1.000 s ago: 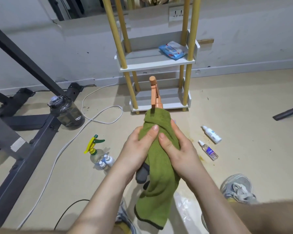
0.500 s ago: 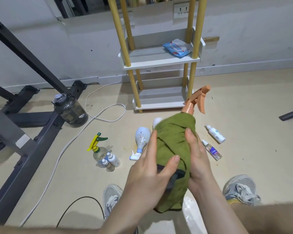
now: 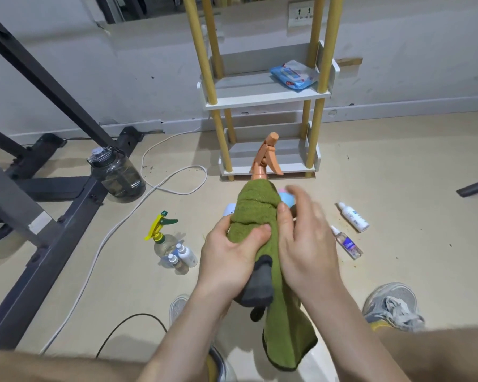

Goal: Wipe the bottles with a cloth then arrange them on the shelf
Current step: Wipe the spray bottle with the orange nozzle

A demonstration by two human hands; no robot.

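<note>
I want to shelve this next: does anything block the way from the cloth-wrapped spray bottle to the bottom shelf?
Nothing visible does; only open floor lies between the spray bottle and the bottom shelf.

One wide-angle view, worn on the head, looked forward and down. The left hand (image 3: 229, 252) and right hand (image 3: 307, 244) sat nearest, just below centre; floor (image 3: 398, 175) filled most of the frame; the shelf (image 3: 265, 102) stood farther off at 12 o'clock against the wall (image 3: 122, 64). A shoe (image 3: 392, 307) showed at 5 o'clock.

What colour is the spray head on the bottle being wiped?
Orange; the spray head pokes out above the green cloth in the head view.
</note>
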